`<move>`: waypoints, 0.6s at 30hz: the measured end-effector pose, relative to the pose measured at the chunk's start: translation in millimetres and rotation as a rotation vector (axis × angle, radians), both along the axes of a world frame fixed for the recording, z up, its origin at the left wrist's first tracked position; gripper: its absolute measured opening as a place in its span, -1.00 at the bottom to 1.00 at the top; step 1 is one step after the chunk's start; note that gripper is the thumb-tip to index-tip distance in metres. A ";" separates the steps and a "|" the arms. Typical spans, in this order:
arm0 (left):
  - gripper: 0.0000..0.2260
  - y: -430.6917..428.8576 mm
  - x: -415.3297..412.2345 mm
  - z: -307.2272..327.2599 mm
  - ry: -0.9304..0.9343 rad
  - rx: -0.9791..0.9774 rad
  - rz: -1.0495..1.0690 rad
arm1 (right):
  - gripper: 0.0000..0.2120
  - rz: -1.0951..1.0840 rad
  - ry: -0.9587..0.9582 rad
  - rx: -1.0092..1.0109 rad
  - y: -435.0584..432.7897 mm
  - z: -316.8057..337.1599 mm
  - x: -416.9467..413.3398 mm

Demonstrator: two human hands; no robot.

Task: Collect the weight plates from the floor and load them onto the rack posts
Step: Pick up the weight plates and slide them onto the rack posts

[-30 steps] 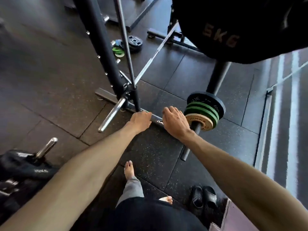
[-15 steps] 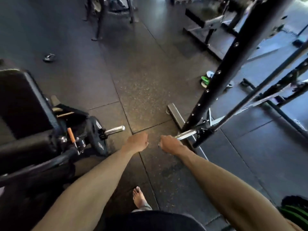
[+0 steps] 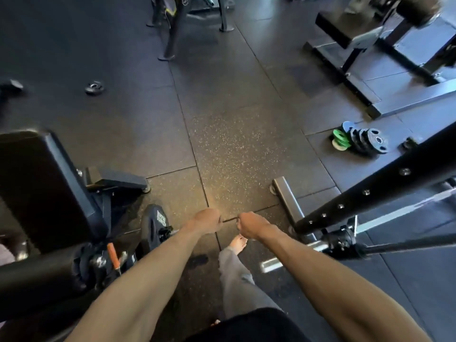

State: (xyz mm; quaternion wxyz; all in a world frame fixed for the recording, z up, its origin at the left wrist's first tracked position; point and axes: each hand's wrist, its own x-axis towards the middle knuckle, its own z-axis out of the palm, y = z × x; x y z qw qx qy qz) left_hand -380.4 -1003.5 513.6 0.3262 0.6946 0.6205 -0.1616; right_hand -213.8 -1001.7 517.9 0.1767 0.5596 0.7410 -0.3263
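The left hand (image 3: 206,221) and right hand (image 3: 251,224) have left the loaded post and are curled, holding nothing. The plate pile (image 3: 360,141) lies on the floor beyond the rack upright (image 3: 370,191), probably the next pickup.

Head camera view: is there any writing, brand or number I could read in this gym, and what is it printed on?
No text reads clearly.
black plate on the machine at lower left: white print on its face, too blurred to read.
pile of plates on the floor at right: no lettering can be made out.
small plate on the floor at far left: too small to tell.
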 end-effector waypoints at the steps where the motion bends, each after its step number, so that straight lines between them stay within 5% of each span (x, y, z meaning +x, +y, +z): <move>1: -0.78 25.6 0.7 0.1 0.000 -0.004 -0.002 | -0.71 0.001 0.009 -0.013 23.8 -4.9 1.4; 18: -0.82 478.2 120.8 -18.7 -0.037 -0.072 -0.302 | -0.64 -0.367 -0.015 -0.086 395.2 3.8 123.1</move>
